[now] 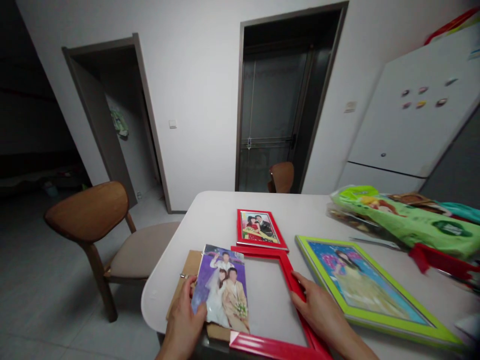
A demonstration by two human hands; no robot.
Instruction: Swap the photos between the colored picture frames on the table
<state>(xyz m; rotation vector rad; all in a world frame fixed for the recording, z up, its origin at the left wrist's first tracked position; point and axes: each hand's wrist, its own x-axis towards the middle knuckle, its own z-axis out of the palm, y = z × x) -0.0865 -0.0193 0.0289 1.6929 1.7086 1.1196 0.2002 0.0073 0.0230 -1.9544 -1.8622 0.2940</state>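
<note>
My left hand (183,320) pinches the lower left edge of a wedding photo print (223,287), which lies partly over a brown backing board (189,270) and the left side of an empty red picture frame (279,305). My right hand (318,310) rests on the right rail of that red frame, fingers curled over its edge. The frame lies flat on the white table (210,220) close to its near edge.
A small red framed photo (259,227) lies behind the empty frame. A large green framed photo (369,290) lies to the right. Green bags (405,220) pile at the far right. A wooden chair (112,235) stands left; a white fridge (416,115) at the right.
</note>
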